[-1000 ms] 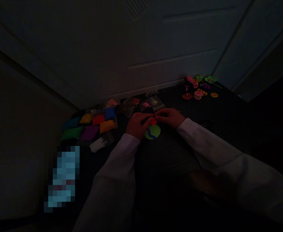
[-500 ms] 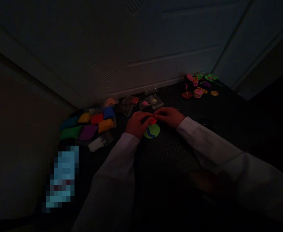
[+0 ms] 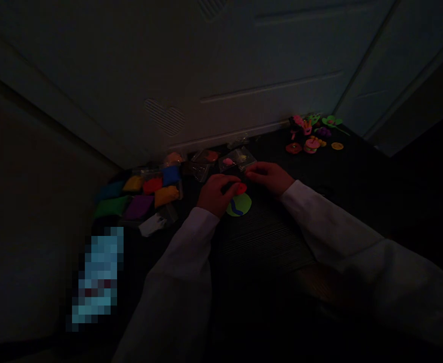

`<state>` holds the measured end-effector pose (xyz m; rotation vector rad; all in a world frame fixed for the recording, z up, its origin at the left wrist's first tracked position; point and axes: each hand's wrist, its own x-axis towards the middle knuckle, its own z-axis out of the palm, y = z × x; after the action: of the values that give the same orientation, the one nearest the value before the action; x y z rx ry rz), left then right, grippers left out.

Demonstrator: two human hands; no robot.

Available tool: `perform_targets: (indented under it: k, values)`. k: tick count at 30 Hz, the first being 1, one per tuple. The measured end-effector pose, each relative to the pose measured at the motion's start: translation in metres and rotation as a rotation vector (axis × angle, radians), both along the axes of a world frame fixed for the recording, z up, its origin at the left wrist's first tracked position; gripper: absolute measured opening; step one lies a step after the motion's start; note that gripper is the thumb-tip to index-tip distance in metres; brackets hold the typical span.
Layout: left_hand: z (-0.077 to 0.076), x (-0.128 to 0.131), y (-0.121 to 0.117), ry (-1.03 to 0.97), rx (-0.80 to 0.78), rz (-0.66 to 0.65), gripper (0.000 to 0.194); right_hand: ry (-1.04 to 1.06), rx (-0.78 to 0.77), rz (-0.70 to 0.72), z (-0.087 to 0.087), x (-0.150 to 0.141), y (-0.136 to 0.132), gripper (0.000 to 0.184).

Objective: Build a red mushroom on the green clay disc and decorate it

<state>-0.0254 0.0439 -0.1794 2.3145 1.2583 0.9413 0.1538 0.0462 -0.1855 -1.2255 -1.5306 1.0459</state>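
In the dim head view, my left hand (image 3: 218,194) pinches a small piece of red clay (image 3: 241,188) between thumb and fingers. Just below it on the dark table lies a flat round of green clay (image 3: 243,205) with a wavy blue strip (image 3: 235,206) across it; my left fingers cover part of its upper left. My right hand (image 3: 270,176) is a short way to the right of the red clay, apart from it. Its thumb and fingertips are pressed together, and whatever may be between them is too dark to make out.
Bags of coloured clay (image 3: 140,206) lie on the left, with a white one (image 3: 152,225) in front. Small clear bags (image 3: 237,159) sit along the white panel (image 3: 236,93). Finished-looking clay figures (image 3: 312,145) stand at the back right. A pixelated bright patch (image 3: 99,272) is at lower left.
My right hand has drawn away from the red clay, up and to the right, opening a gap between the hands. My left hand keeps its pinch almost in place.
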Motion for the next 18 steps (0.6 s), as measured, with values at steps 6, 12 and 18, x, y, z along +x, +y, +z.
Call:
perform_targets:
  k: [6,12,18]
  values:
    - [0.003,-0.004,0.000,-0.066,0.006,0.058,0.022,0.090,-0.056,-0.062,0.013,0.002,-0.007,0.020]
    - [0.003,-0.019,0.010,-0.201,-0.009,0.218,0.023,0.241,-0.068,-0.141,0.013,0.011,-0.003,0.017]
    - [0.001,-0.021,0.012,-0.263,-0.064,0.228,0.022,0.325,-0.087,-0.205,0.008,0.015,0.002,0.018]
